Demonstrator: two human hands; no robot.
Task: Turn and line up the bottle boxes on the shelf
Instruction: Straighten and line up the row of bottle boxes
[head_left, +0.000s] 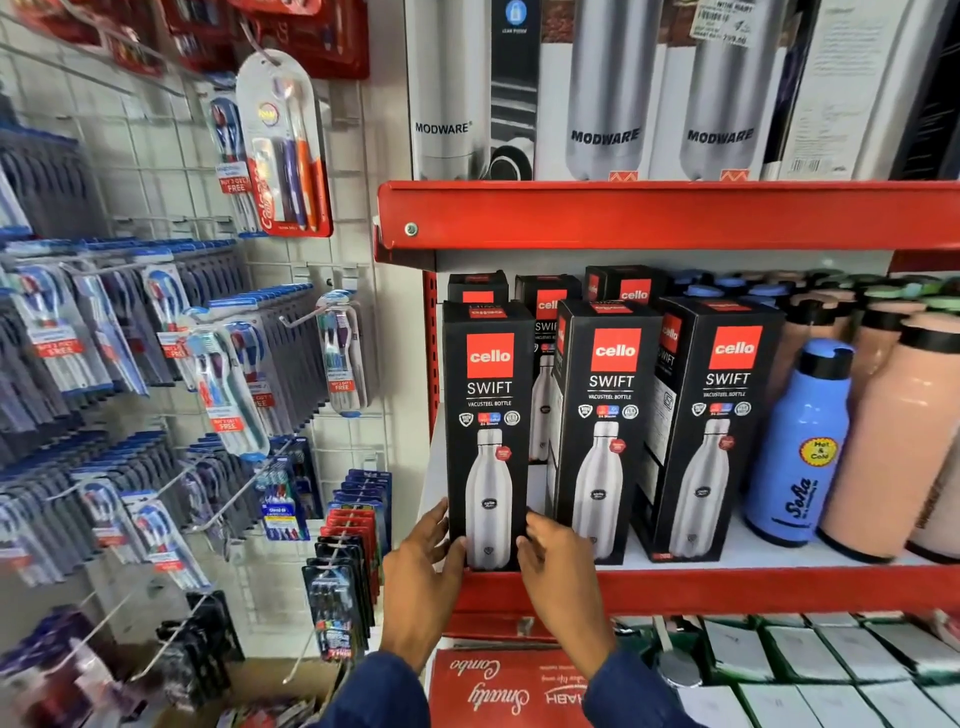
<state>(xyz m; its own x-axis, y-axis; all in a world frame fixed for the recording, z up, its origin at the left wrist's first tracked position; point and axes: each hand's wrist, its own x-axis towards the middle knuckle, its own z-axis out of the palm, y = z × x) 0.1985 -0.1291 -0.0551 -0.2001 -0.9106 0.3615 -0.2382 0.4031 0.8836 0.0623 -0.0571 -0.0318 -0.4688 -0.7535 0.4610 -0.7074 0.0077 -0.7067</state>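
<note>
Three black bottle boxes with red logos stand upright at the front of the red shelf (727, 590). The left box (488, 405) faces forward, and both hands grip its bottom. My left hand (423, 566) presses its lower left side, and my right hand (553, 558) presses its lower right corner. The middle box (605, 415) and the right box (719, 415) are turned a little, showing their left sides. More such boxes (626, 286) stand behind in a second row, partly hidden.
A blue bottle (802, 447) and peach bottles (893, 447) stand right of the boxes. White bottle boxes (605, 104) fill the shelf above. Toothbrush packs (280, 150) hang on a wire grid to the left. White boxes (831, 665) lie below the shelf.
</note>
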